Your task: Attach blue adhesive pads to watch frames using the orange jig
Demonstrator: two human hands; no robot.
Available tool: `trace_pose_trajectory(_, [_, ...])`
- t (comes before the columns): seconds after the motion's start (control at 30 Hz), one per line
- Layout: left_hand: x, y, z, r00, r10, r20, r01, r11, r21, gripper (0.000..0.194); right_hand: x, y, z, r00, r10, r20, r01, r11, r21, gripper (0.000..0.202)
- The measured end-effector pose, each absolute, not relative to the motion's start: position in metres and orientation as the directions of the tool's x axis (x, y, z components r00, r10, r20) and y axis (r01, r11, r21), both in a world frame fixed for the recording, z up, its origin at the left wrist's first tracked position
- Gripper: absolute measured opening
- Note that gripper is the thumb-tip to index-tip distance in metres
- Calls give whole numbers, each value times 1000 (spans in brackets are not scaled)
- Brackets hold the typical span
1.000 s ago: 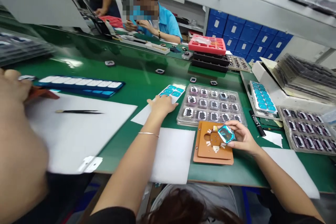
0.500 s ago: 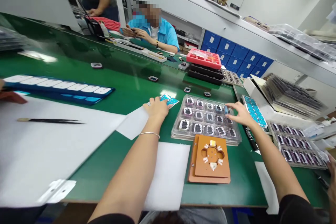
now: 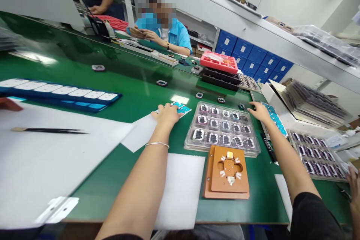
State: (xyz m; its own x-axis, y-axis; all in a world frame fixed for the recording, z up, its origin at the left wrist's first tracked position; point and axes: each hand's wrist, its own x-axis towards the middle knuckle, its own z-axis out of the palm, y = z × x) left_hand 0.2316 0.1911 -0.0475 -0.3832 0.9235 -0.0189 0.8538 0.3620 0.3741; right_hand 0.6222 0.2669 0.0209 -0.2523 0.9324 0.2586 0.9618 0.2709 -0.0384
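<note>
Fingers of the left hand [image 3: 167, 113] lay curled and pressed down on the sheet of teal stickers [image 3: 181, 108], pinning it flat to the green desk [image 3: 135, 82]; whether one sticker was already pinched under the fingertips could not be made out. The right hand [image 3: 260, 111] was stretched to the far right corner of the clear parts tray [image 3: 222, 129], its fingers [image 3: 252, 107] loosely spread and gripping nothing, just beside a small dark-framed piece [image 3: 241, 106] that sat on the desk past the tray's edge.

From where I stood, doing this well looked like a matter of a steady sheet: the backing should be held flat so that a single sticker lifts by its edge without creasing or dragging its neighbours. The right hand would want to come away straight, clear of the filled pockets, so no seated part gets nudged.

Nearer the person lay the brown jig [image 3: 228, 170], its shaped recess bare, with a white foam pad [image 3: 182, 187] to its left. Black tweezers [image 3: 50, 131] lay on the white paper [image 3: 56, 165] far to the left, beside a long blue strip of white labels [image 3: 62, 92]. A black marker [image 3: 268, 148] lay right of the tray. A co-worker in a blue shirt [image 3: 180, 33] sat across the desk.
</note>
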Motion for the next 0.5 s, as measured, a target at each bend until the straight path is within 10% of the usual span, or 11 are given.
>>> trace_pose_trajectory(0.5, [234,182,-38,-394,918,-32,845,376,379,34,576,223,-15,-484,857,179,842,511,-171,24])
